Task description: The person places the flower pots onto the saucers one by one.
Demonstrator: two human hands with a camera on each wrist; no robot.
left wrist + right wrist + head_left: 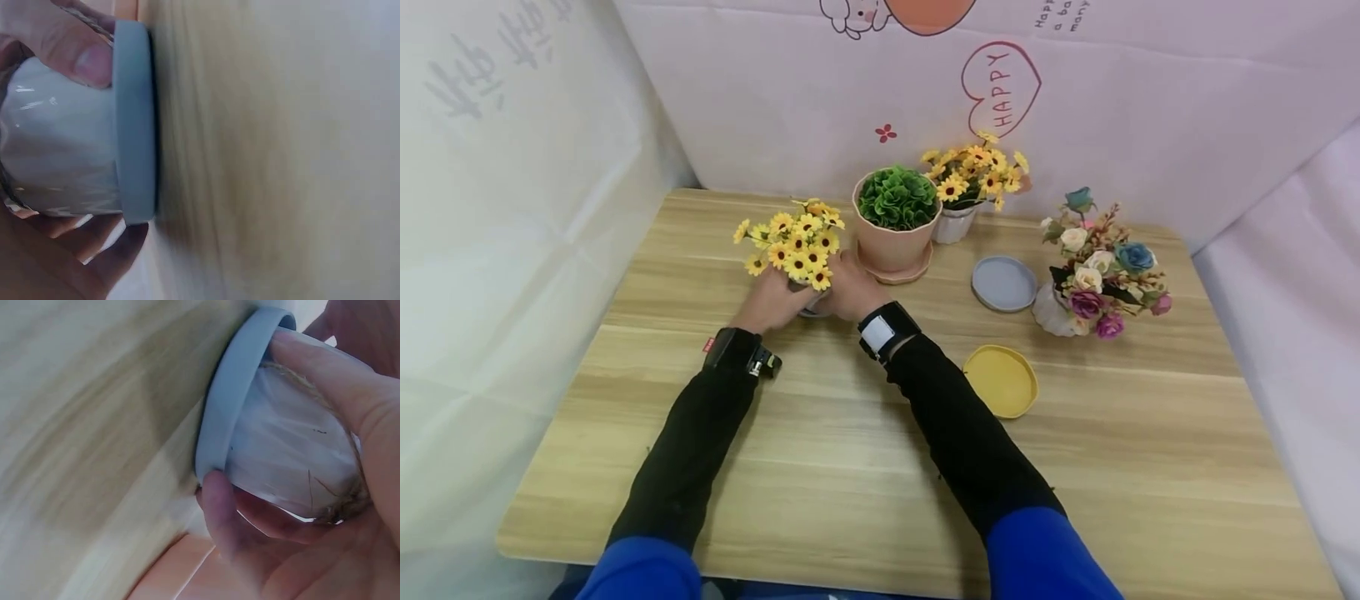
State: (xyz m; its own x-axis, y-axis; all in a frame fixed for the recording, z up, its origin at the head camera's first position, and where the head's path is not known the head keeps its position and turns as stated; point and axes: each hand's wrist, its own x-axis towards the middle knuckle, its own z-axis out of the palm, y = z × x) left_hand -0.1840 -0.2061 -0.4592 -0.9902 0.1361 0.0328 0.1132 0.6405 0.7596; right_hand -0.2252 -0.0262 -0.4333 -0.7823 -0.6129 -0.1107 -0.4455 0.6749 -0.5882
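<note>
A small white flowerpot (65, 137) with yellow daisy-like flowers (797, 246) stands on a grey-blue saucer (134, 125), left of centre on the table. My left hand (775, 302) grips the pot from the left, its thumb near the saucer's rim and its fingers round the far side. From the right, my right hand (854, 287) holds the same pot (287, 437), with one fingertip touching the saucer (228, 403). Twine is tied round the pot. In the head view, flowers and hands hide most of pot and saucer.
Just behind my right hand stands a pink pot (895, 242) of green leaves. Another pot of yellow flowers (957, 223) is beside it. To the right are a grey saucer (1003, 283), a yellow saucer (1002, 382) and a white pot (1054, 312) of mixed roses.
</note>
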